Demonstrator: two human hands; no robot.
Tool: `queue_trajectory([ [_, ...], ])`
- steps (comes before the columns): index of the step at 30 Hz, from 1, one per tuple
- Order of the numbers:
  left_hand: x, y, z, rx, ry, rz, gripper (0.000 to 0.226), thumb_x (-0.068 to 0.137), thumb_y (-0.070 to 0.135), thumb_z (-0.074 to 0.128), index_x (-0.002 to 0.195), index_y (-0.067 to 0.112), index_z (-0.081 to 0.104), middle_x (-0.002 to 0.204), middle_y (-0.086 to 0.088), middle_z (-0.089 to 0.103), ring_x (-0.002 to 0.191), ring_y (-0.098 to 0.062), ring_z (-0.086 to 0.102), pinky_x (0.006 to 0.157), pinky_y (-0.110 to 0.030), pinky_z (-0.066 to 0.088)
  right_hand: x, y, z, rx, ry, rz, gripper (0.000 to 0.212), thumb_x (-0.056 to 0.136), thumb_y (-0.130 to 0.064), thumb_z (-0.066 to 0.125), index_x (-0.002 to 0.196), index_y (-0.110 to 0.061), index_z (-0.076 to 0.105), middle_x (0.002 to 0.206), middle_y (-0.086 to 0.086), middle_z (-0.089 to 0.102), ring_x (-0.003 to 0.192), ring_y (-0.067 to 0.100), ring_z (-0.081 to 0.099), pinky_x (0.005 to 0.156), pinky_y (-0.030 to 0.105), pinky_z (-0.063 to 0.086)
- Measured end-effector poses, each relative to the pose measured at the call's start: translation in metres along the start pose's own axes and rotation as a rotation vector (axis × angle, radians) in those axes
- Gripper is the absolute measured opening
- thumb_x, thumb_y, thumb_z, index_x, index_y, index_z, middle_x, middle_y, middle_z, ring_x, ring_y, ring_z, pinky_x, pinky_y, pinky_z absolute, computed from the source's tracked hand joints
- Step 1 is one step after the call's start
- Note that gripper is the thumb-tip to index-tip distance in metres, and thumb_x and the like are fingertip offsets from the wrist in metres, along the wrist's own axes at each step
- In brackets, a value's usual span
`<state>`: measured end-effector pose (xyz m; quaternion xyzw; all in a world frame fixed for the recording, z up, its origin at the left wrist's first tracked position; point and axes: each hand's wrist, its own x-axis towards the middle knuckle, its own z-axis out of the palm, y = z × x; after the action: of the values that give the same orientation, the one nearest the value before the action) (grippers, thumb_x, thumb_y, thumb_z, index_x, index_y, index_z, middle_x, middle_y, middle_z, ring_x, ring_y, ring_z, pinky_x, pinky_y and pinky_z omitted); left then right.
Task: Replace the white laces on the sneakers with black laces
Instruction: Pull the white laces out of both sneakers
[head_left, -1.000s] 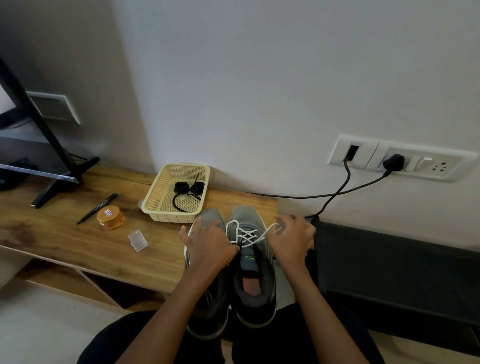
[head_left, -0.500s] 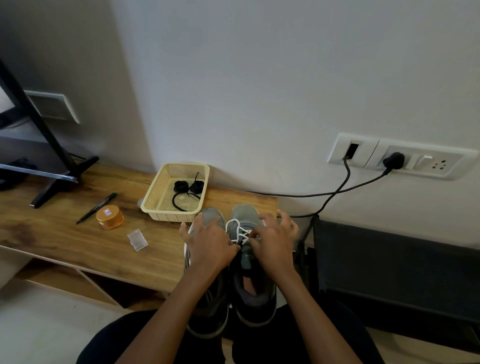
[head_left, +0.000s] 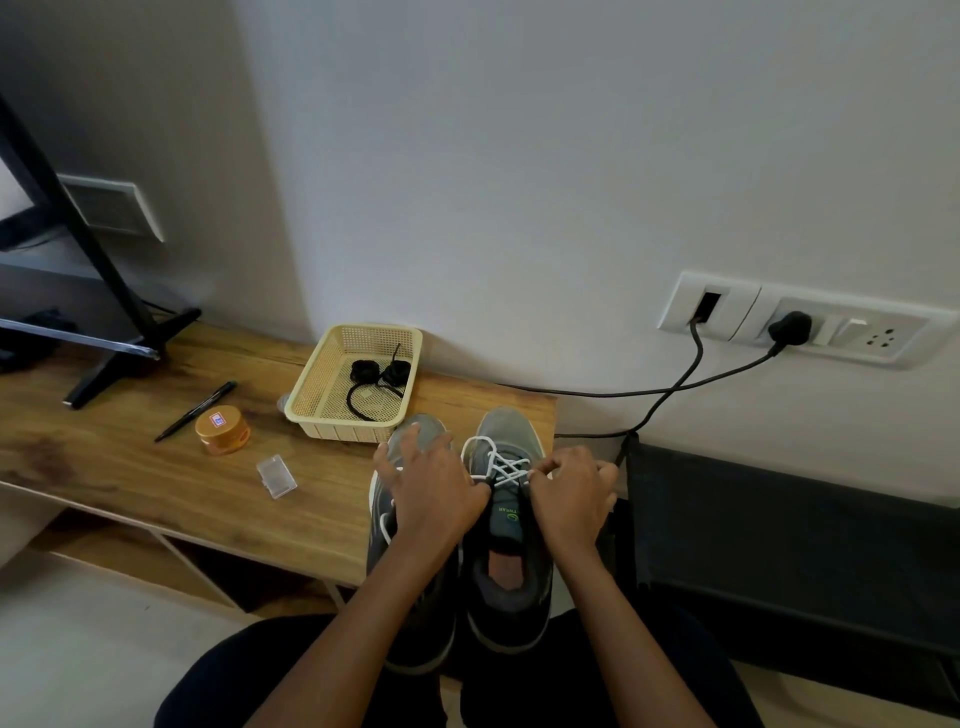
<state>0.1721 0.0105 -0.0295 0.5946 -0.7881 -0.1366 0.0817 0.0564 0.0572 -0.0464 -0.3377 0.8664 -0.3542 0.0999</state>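
Sneakers: two grey mesh sneakers (head_left: 511, 577) are sitting side by side at the right end of the wooden tabletop (head_left: 156, 467), heels overhanging its near edge.
Laces: one white lace (head_left: 500, 464) is criss-crossing the right sneaker; two coiled black laces (head_left: 375, 375) are lying in one cream plastic basket (head_left: 311, 413) by the far edge.
Room: bare wood is stretching along the near edge, leftward.
Left hand (head_left: 436, 493): lying flat on the left sneaker, fingers spread apart.
Right hand (head_left: 571, 493): fingers curling, pinching the white lace.

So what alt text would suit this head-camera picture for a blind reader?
A person's right hand pinches the white lace of one grey sneaker while the left hand rests on the other sneaker. Behind, black laces lie in a cream basket.
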Motion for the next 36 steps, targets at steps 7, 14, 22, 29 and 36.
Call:
queue_trajectory([
  [7,-0.006,-0.002,-0.002,0.039,-0.036,0.014,0.027,0.084,0.050,0.059,0.094,0.030,0.074,0.153,0.008,0.029,0.146,-0.024,0.003,0.113,-0.055,0.000,0.005,-0.001,0.000,-0.243,-0.191,-0.237,0.024,0.080,-0.020,0.061,0.101,-0.030,0.065,0.138,-0.009,0.042,0.132,0.022,0.021,0.105,0.039,0.016],
  [14,-0.007,0.000,0.003,0.058,-0.048,0.045,0.032,0.082,0.053,0.061,0.101,0.030,0.072,0.156,0.008,0.024,0.146,-0.024,-0.002,0.113,-0.054,-0.001,0.000,-0.004,0.004,-0.356,-0.248,-0.427,0.019,0.085,-0.029,0.060,0.102,-0.030,0.070,0.140,-0.012,0.043,0.135,0.022,0.019,0.104,0.039,0.012],
  [22,-0.008,0.005,0.007,0.058,-0.074,0.058,0.026,0.088,0.042,0.058,0.104,0.027,0.071,0.156,0.011,0.022,0.147,-0.023,-0.002,0.114,-0.053,0.001,-0.004,-0.003,0.005,-0.327,-0.307,-0.460,0.017,0.088,-0.021,0.055,0.097,-0.020,0.069,0.132,-0.011,0.048,0.134,0.021,0.023,0.109,0.042,0.006],
  [29,-0.010,0.002,0.004,0.042,-0.052,0.035,0.024,0.088,0.039,0.056,0.099,0.026,0.072,0.155,0.010,0.026,0.147,-0.023,-0.001,0.113,-0.053,0.000,0.003,0.000,0.001,-0.302,-0.260,-0.389,0.008,0.085,-0.027,0.057,0.084,-0.023,0.064,0.120,-0.014,0.052,0.130,0.018,0.025,0.110,0.045,0.000],
  [36,-0.013,0.002,-0.002,0.130,0.061,0.018,0.027,0.081,0.043,0.055,0.088,0.024,0.072,0.147,0.009,0.038,0.145,-0.023,0.006,0.113,-0.049,0.005,0.020,0.002,-0.019,0.057,-0.027,0.076,0.013,0.087,-0.018,0.056,0.076,-0.019,0.062,0.093,-0.005,0.053,0.115,0.024,0.037,0.093,0.037,0.025],
])
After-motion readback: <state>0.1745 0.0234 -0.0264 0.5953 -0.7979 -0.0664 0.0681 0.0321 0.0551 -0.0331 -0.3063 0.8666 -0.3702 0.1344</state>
